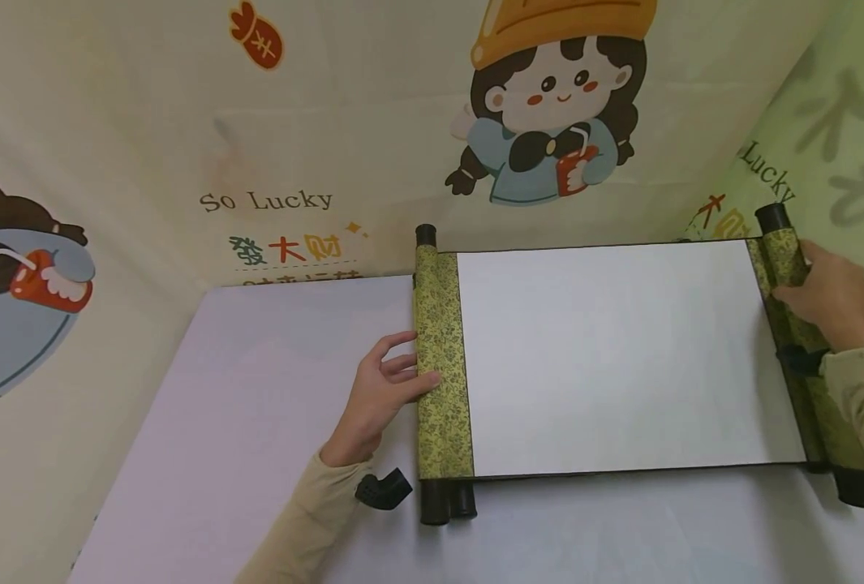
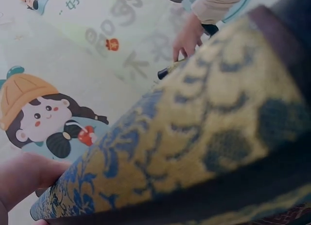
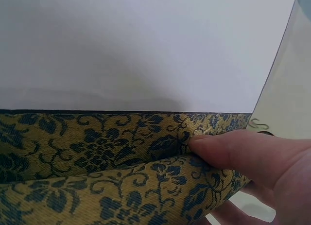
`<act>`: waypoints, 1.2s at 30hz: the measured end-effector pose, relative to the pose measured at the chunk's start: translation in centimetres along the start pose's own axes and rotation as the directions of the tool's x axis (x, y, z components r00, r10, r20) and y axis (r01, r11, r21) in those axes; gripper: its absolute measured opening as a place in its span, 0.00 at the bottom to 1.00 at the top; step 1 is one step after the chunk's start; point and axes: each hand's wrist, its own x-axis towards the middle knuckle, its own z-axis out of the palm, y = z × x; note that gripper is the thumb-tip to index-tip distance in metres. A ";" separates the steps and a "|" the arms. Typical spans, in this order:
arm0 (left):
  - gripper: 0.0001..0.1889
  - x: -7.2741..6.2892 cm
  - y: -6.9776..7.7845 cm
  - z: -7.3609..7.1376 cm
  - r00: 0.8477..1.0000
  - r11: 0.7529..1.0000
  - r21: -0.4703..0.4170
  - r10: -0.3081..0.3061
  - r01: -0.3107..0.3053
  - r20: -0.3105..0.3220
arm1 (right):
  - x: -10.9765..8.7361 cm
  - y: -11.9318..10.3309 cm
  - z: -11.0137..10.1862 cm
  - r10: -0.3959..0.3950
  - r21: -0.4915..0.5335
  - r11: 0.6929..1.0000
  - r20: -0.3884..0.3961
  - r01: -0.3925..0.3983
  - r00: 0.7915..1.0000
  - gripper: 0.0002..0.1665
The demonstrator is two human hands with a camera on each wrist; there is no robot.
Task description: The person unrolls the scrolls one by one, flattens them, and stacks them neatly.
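A scroll (image 1: 621,357) with blank white paper, yellow-green floral brocade ends and black roller knobs lies unrolled between my hands. My left hand (image 1: 376,389) grips its left rolled edge, thumb over the front and fingers at the outer side. At the far right end, my right hand (image 1: 840,296) holds the other roller, which is slanted and raised a little. The right wrist view shows the thumb (image 3: 218,149) pressing on the brocade (image 3: 131,196) beside the roll, with the other fingers partly hidden under it. Brocade (image 2: 209,123) fills most of the left wrist view.
The scroll is over a pale white table (image 1: 271,389) that extends to the left and front. Behind stands a cloth backdrop (image 1: 373,122) printed with cartoon figures and lettering, continuing on both sides. A black wrist strap piece (image 1: 384,489) sticks out by the left cuff.
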 end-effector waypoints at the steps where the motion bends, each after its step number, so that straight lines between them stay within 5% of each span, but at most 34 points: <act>1: 0.35 0.0 -0.1 0.1 1.000 1.000 0.001 -0.001 0.001 0.000 | 0.1 0.2 0.2 0.000 0.000 1.000 0.007 0.000 1.000 0.49; 20: 0.38 -0.2 -3.3 0.2 0.997 0.995 -0.054 -0.078 0.078 0.008 | 1.0 1.3 3.8 -0.138 -0.008 0.990 0.115 0.140 0.984 0.52; 36: 0.36 -0.5 -4.5 0.0 0.996 0.995 0.022 -0.094 0.094 -0.013 | 1.0 0.6 6.2 -0.105 -0.026 0.993 0.171 0.111 0.980 0.51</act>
